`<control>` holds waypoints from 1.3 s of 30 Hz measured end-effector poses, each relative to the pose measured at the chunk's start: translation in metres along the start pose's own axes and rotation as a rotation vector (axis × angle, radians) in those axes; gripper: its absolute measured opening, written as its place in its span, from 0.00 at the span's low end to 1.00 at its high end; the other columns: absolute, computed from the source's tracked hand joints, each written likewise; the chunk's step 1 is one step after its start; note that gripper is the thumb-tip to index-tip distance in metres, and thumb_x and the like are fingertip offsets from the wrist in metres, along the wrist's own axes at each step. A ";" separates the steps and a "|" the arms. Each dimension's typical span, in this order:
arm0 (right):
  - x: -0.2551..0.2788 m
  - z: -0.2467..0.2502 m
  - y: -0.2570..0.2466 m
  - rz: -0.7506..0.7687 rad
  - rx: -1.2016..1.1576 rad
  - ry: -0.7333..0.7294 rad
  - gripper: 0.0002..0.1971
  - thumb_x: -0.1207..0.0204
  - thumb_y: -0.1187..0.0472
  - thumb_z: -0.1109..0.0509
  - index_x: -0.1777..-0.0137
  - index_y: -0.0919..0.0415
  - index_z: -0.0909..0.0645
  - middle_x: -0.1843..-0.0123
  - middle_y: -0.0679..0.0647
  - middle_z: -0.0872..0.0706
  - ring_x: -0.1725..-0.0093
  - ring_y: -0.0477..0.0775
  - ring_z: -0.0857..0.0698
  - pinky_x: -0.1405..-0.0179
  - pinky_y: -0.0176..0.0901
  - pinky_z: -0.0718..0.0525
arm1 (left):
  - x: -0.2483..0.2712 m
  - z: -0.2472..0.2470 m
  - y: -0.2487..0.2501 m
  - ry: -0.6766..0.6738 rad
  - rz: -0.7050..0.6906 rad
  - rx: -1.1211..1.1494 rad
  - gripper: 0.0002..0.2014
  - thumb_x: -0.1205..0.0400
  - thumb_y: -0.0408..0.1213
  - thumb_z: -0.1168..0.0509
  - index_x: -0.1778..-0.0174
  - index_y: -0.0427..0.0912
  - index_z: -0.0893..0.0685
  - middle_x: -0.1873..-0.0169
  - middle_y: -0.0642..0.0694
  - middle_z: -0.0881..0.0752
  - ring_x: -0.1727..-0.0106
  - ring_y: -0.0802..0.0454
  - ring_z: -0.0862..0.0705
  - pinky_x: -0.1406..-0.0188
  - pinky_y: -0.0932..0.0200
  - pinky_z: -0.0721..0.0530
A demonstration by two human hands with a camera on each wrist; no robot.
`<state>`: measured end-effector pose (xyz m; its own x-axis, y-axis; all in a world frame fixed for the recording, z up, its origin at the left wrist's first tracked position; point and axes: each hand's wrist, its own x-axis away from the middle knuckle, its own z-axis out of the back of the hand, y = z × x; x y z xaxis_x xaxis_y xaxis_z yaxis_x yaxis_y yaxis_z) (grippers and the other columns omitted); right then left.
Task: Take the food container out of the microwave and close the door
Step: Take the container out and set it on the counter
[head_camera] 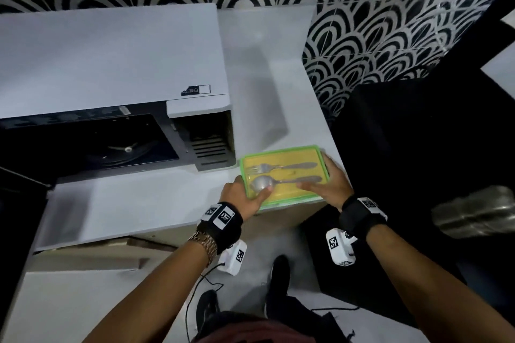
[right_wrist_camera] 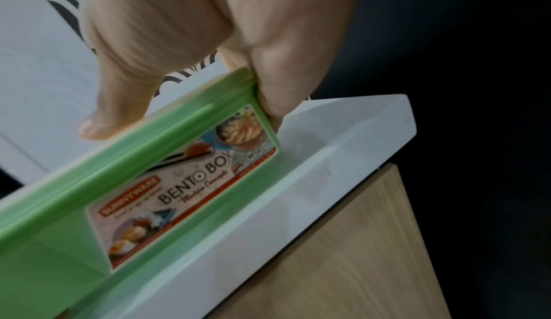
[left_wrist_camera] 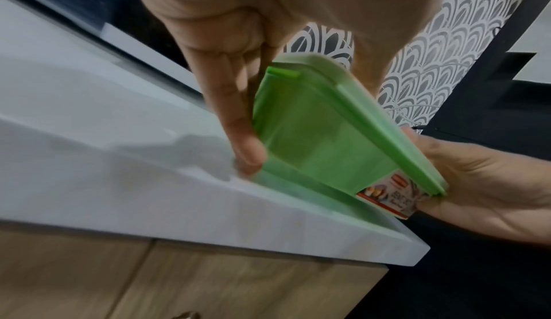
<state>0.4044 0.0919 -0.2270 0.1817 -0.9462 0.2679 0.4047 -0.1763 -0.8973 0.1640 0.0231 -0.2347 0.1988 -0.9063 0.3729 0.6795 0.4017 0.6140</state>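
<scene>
both forearms reach in from the bottom of the head view, each wrist wrapped in a black band with white coded tags. left hand (head_camera: 245, 198) grips the near left corner of the food container (head_camera: 282, 174), thumb lying on the lid over the bowl of a spoon (head_camera: 281, 181), fingers (left_wrist_camera: 235, 133) running down the green side wall to the bench (head_camera: 133, 203). right hand (head_camera: 328, 184) grips the right end, thumb flat on the lid, fingers (right_wrist_camera: 277, 93) curled round the short wall. the container sits at the front right corner of the white bench, just right of the microwave (head_camera: 111, 86) and close to it; whether its base fully rests on the bench cannot be told.

its body is translucent green plastic, rectangular with rounded corners, with a clear lid showing a yellow inside. a metal fork (head_camera: 278, 167) lies beside the spoon under or on that lid. a printed label (right_wrist_camera: 191, 187) reading "bento box" covers the near long wall.

the microwave is a white box with its door (head_camera: 16, 203) swung open at left, the dark cavity showing a glass turntable (head_camera: 125, 152). black-and-white scalloped tiles (head_camera: 362, 8) cover the wall behind. pale wood cabinet fronts (left_wrist_camera: 208, 284) run beneath the bench, and a black shoe (head_camera: 278, 273) stands on the floor.
</scene>
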 end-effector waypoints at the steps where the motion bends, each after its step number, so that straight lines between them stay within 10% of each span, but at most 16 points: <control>1: -0.005 0.006 0.003 -0.002 -0.003 0.008 0.43 0.43 0.58 0.11 0.30 0.40 0.29 0.41 0.33 0.16 0.42 0.28 0.16 0.41 0.29 0.16 | -0.003 -0.005 0.008 0.000 0.007 0.001 0.41 0.32 0.76 0.37 0.40 0.41 0.22 0.51 0.43 0.15 0.52 0.44 0.17 0.52 0.53 0.16; 6: -0.028 0.023 0.017 -0.006 0.013 0.037 0.47 0.45 0.54 0.10 0.26 0.44 0.29 0.37 0.45 0.13 0.39 0.43 0.14 0.35 0.44 0.14 | -0.017 -0.023 0.033 0.037 0.050 0.036 0.41 0.31 0.72 0.34 0.35 0.41 0.26 0.40 0.41 0.17 0.40 0.40 0.18 0.41 0.48 0.17; 10: -0.039 0.024 0.014 0.007 0.062 0.084 0.50 0.42 0.55 0.11 0.20 0.51 0.33 0.42 0.40 0.17 0.41 0.42 0.17 0.47 0.16 0.21 | -0.029 -0.029 0.043 0.100 0.082 0.029 0.41 0.28 0.68 0.33 0.30 0.38 0.28 0.35 0.38 0.19 0.34 0.38 0.21 0.36 0.51 0.23; 16: -0.037 0.029 0.021 0.345 0.430 0.122 0.55 0.44 0.40 0.16 0.18 0.55 0.35 0.15 0.56 0.36 0.18 0.51 0.35 0.19 0.48 0.34 | -0.032 -0.025 0.035 0.269 -0.224 -0.184 0.51 0.27 0.70 0.39 0.17 0.35 0.41 0.23 0.33 0.32 0.21 0.35 0.33 0.20 0.41 0.30; 22: -0.052 0.020 0.044 0.713 0.700 0.027 0.33 0.37 0.44 0.18 0.32 0.58 0.16 0.25 0.62 0.21 0.24 0.64 0.25 0.30 0.64 0.22 | -0.038 -0.033 0.030 0.108 -0.541 -0.468 0.42 0.23 0.51 0.32 0.15 0.43 0.40 0.14 0.38 0.42 0.12 0.39 0.45 0.16 0.33 0.41; 39: -0.176 0.000 0.001 0.646 0.796 0.089 0.30 0.31 0.65 0.23 0.27 0.58 0.21 0.22 0.66 0.24 0.22 0.67 0.26 0.21 0.63 0.30 | -0.149 -0.021 0.106 0.073 -0.169 -0.499 0.54 0.26 0.45 0.30 0.14 0.31 0.59 0.13 0.33 0.60 0.12 0.38 0.63 0.13 0.44 0.65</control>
<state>0.3728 0.2582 -0.2748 0.5213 -0.8191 -0.2392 0.7362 0.5735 -0.3594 0.2212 0.1977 -0.2403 0.0944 -0.9669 0.2371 0.9561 0.1544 0.2491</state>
